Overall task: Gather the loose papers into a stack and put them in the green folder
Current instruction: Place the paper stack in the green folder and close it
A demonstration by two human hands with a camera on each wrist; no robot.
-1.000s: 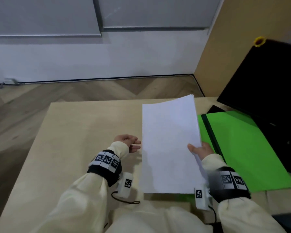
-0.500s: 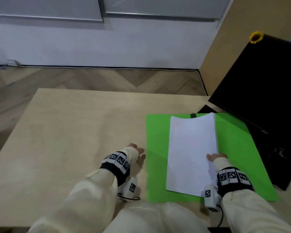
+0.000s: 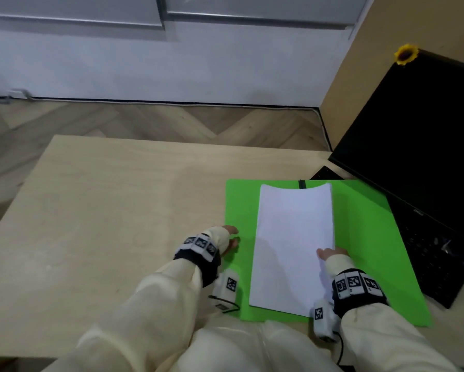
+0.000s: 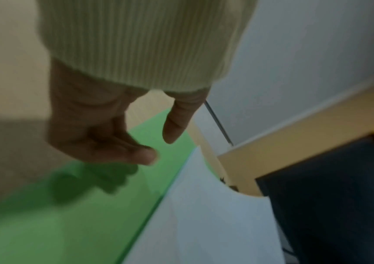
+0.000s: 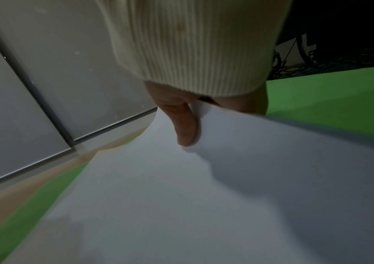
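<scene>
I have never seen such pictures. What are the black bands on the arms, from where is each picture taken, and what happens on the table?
There is no machine: a person works with two bare hands. The wrist bands carry printed square markers. The wide picture is taken from the head, looking down; the other two are taken from the wrists, looking along the fingers. On the wooden table lies an open green folder, with a black laptop to its right. The right hand pinches the right edge of the white paper, thumb on top, over the folder. The left hand is open at the folder's left edge and holds nothing.
</scene>
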